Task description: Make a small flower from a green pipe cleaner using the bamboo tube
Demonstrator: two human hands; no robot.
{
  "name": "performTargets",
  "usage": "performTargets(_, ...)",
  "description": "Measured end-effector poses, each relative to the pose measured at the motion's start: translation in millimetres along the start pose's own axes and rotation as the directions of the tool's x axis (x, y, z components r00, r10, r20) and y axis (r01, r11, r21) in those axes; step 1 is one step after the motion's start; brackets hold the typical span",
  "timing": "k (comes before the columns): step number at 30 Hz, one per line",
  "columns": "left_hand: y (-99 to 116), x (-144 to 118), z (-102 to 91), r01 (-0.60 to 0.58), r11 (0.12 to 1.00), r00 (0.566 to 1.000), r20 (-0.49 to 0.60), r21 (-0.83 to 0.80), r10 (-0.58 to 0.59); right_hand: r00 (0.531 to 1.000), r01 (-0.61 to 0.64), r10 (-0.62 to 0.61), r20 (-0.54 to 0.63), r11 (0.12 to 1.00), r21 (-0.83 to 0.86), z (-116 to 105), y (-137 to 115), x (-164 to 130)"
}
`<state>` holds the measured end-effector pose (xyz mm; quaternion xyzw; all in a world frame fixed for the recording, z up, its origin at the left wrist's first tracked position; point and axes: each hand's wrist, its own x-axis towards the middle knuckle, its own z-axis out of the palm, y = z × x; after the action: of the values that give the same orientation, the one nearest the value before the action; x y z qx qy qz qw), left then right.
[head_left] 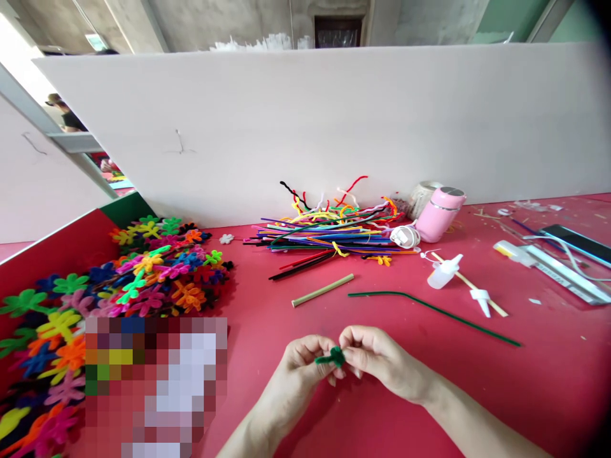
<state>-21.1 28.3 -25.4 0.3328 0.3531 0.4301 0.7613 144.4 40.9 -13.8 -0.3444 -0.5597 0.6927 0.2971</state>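
My fingertips [344, 364] from both hands meet low in the middle of the view, pinching a small green pipe cleaner bundle [331, 357] between them. My left hand [298, 369] comes in from the lower middle, thumb and forefinger closed on the left end of the bundle. My right hand [377, 359] comes in from the lower right, its fingers curled and pressed onto the right side of the same bundle. The bundle looks bent or folded into a small knot shape; I cannot tell its exact form. It hangs just above the red table [382, 420], close to me.

Beyond my hands, a long green pipe cleaner [429, 308] lies nearly straight on the table, running from the middle toward the right. To its left lies a short pale stick [323, 290]. Farther back, against a white board [334, 121], sits a loose pile of pipe cleaners [329, 232] in many colours. Just right of that pile stands a pink bottle [439, 213]. Near it, a small white squeeze bottle [443, 272] lies on its side, touching a thin wooden stick [472, 286].

On the left, a large heap of finished flower shapes [143, 273] in many colours spreads across the table. At the far right edge lies a phone [580, 243].
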Motion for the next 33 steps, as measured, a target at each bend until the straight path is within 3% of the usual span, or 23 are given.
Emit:
performTargets(5, 5, 2, 9.5, 0.024, 0.999, 0.999, 0.039, -0.037, -0.022, 0.998, 0.037, -0.033, 0.058, 0.996, -0.085, -8, -8, -1)
performTargets(10, 1, 7, 19.8, -0.025, 0.980, 0.997, 0.070, -0.196, 0.039, 0.983, 0.167, -0.168, 0.074, 0.986, 0.016, -11, -16, -3)
performTargets(18, -11, 23, 32.2, -0.040, 0.970, 0.994, 0.093, -0.240, 0.065, 0.975, 0.223, -0.224, -0.005, 0.968, 0.118, -21, -3, -8)
performTargets(25, -10, 34, 31.4, -0.021, 0.984, 0.987, 0.155, -0.179, 0.049, 0.970, 0.240, -0.230, -0.080, 0.958, 0.158, -22, 12, -5)
performTargets(33, -18, 31, 23.6, -0.036, 0.979, 0.987, 0.145, -0.199, 0.066, 0.977, 0.205, -0.197, -0.083, 0.973, 0.108, -23, 13, -7)
